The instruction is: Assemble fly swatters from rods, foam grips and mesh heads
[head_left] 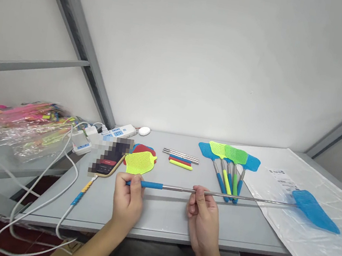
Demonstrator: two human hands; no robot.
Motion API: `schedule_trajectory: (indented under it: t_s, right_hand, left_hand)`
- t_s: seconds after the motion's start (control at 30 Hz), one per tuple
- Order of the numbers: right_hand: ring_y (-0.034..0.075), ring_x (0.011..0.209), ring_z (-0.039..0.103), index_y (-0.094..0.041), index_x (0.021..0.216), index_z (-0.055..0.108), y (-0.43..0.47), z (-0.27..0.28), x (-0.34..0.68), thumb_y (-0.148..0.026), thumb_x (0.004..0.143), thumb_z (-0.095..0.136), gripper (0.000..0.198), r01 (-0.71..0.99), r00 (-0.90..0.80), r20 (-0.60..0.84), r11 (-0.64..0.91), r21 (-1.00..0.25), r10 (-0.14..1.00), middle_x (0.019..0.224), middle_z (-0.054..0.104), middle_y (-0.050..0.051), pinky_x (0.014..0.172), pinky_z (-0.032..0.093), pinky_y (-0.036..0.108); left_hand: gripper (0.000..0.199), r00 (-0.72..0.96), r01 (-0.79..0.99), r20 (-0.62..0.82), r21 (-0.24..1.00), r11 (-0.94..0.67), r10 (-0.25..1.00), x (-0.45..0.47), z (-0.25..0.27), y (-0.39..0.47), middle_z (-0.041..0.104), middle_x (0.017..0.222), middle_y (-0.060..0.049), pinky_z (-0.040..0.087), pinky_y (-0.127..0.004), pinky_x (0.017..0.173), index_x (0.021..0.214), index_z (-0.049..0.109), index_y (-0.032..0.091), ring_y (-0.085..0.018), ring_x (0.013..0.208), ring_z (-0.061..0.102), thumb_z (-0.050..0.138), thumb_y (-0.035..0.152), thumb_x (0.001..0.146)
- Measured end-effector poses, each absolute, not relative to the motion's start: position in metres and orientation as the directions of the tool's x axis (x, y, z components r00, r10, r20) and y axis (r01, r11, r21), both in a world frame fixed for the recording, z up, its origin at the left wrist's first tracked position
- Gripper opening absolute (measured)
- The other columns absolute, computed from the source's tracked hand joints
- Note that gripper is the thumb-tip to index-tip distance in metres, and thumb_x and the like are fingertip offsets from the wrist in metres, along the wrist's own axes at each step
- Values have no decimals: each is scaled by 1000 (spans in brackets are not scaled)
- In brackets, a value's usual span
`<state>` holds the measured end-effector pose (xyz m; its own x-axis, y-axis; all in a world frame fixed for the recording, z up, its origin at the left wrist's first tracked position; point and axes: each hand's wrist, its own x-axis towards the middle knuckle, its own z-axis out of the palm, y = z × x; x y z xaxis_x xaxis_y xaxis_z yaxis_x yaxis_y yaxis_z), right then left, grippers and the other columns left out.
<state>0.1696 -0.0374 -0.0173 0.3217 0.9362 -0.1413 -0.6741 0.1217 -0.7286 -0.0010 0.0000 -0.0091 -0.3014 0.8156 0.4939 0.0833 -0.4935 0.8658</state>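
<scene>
A blue fly swatter [315,211] stretches across the front of the table, its telescopic metal rod drawn out long. My left hand [129,198] is closed round its blue handle grip. Further along, my right hand [203,217] pinches the metal rod between thumb and fingers. The swatter's blue head lies to the right, over a white plastic bag. Behind my right hand several assembled swatters [235,154] in blue, yellow-green and green are fanned out. Between the hands and the wall lie metal rods [181,155] and a yellow-green handle grip [181,165], with blue and red ones beside it.
Loose swatter heads [140,162] lie left of the rods, beside a phone [111,160] on a charging cable. Power strips [119,132] and a white mouse-shaped object [144,131] sit at the back. Plastic-wrapped goods [31,125] fill the left; a white plastic bag [272,218] covers the right.
</scene>
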Motion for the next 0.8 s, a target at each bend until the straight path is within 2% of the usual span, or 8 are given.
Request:
schedule_trajectory:
  t_s: [0.2,0.37,0.53,0.67,0.8]
  right_hand:
    - [6,47,40,-18,88,67,-38,-17,162,-45,79,74,29,-620,259,-116,73,-781,959,59,52,-4,42,28,19]
    - [6,48,43,-17,91,69,-38,-17,164,-42,79,75,28,-619,213,-101,54,-783,972,60,54,-4,46,34,20]
    - [5,46,39,-19,89,67,-38,-16,177,-42,80,74,25,-716,321,-158,130,-686,934,60,49,-6,45,34,20]
    - [7,50,42,-19,89,66,-37,-15,179,-42,78,76,27,-675,401,-160,173,-718,902,63,51,-5,45,37,20]
    - [7,50,43,-19,88,65,-36,-16,172,-45,76,76,30,-624,415,-155,157,-766,896,63,53,-5,42,34,19]
  left_hand:
    - [21,-226,154,498,867,-474,837,0,-18,-1,54,73,3,44,-22,50,87,44,22,-9,54,50,52,40,95]
    - [27,-309,34,477,870,-492,823,-1,-5,1,53,70,5,40,-19,42,83,42,22,-7,46,44,54,44,93]
    - [32,-410,-27,444,867,-497,797,-4,2,2,55,70,5,40,-19,40,82,42,22,-6,44,45,60,47,89]
    - [33,-416,-32,433,872,-489,799,-4,3,1,54,68,5,40,-19,40,82,42,23,-7,44,45,61,48,87]
    - [32,-389,-8,463,863,-505,797,-1,-1,1,51,64,6,38,-19,40,81,40,23,-7,43,43,59,47,89]
